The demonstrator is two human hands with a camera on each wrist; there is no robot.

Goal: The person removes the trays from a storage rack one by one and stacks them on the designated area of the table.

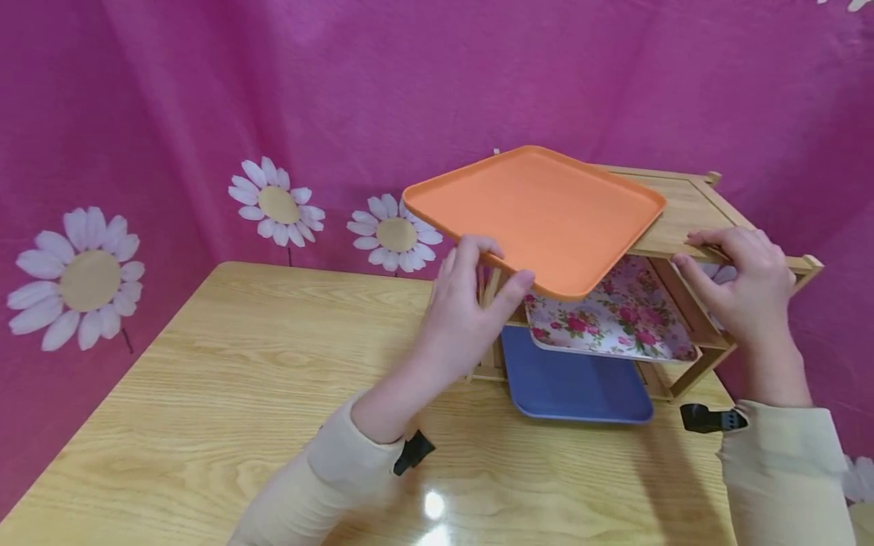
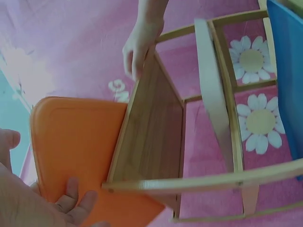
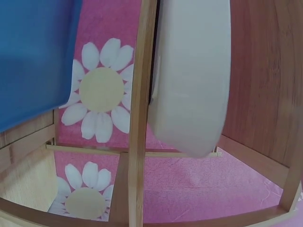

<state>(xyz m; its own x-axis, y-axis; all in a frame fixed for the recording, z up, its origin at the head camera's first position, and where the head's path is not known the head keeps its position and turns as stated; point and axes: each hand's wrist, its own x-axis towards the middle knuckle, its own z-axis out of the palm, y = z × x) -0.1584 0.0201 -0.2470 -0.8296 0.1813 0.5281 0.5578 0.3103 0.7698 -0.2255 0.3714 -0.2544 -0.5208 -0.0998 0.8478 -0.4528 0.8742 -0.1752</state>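
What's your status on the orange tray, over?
Left hand grips orange tray at near edge, tray half on rack top. Right hand steadies rack's front rail. Floral tray and blue tray below, nothing blocking.

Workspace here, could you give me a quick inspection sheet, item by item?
Surface: light wooden table, glossy.
Job's things: orange tray atop the wooden rack, overhanging its front; floral tray on the middle level, blue tray lowest.
Clutter: nothing seen.
Fingers: left hand grips the orange tray's near edge; right hand holds the rack's top front edge.
Cables: nothing seen.
Surroundings: pink daisy-printed cloth behind.
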